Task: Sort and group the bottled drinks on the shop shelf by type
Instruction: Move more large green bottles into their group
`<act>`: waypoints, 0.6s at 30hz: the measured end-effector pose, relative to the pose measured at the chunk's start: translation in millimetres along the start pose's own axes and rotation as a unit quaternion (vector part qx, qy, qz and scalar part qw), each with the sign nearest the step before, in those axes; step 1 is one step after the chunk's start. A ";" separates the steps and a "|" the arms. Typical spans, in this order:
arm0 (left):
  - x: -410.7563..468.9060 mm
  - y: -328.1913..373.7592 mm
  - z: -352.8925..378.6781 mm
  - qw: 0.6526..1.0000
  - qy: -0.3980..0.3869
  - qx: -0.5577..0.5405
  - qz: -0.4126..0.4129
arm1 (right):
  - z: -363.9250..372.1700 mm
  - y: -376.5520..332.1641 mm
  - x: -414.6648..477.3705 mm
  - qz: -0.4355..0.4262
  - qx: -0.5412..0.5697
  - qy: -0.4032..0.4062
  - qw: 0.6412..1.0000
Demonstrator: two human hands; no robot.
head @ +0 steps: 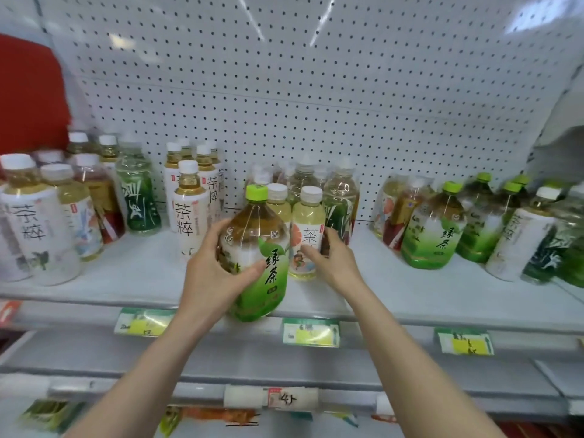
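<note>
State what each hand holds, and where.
The left hand grips the green-capped tea bottle at mid-body; the right hand grips the white-capped pale bottle around its label.

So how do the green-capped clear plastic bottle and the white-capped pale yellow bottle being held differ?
The green-capped bottle has a green label; the white-capped bottle a white one with an orange picture. The green-capped bottle holds darker amber drink, the white-capped bottle pale yellow. The green-capped bottle looks bulkier than the white-capped bottle. Both are clear plastic, gripped by the left hand and right hand respectively.
</note>
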State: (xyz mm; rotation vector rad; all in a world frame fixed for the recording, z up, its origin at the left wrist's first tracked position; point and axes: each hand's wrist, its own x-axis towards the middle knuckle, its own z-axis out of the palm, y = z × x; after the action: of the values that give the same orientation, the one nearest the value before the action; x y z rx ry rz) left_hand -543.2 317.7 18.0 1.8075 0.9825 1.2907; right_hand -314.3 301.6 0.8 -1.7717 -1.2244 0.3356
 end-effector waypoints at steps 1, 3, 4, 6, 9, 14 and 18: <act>1.0 1.2 3.1 1.000 0.002 0.002 0.001 | -2.8 2.0 0.4 -0.003 0.002 -0.005 1.000; 3.6 1.4 8.0 1.000 0.003 -0.004 -0.002 | -9.8 5.2 1.2 -0.007 -0.005 -0.004 1.000; 4.4 1.5 9.7 1.000 0.002 -0.008 -0.004 | -15.1 6.6 1.5 -0.008 -0.010 0.005 1.000; 5.6 1.2 12.5 1.000 -0.005 -0.018 -0.003 | -31.6 12.6 3.4 -0.011 -0.019 0.062 0.998; 10.1 3.7 17.1 0.999 -0.029 -0.029 0.009 | -70.6 27.7 4.7 -0.005 -0.024 0.200 0.979; 16.3 21.2 40.0 0.996 -0.072 -0.059 0.017 | -141.8 67.3 1.0 0.069 -0.049 0.341 0.936; 17.3 31.4 73.8 0.993 -0.078 -0.083 0.012 | -184.1 88.4 11.7 0.120 -0.070 0.317 0.938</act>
State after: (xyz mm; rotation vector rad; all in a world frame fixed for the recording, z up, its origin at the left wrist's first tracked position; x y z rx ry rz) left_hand -462.9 310.0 33.4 1.7660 0.7485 1.1885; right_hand -135.5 207.1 31.3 -1.9412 -0.5827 -0.1922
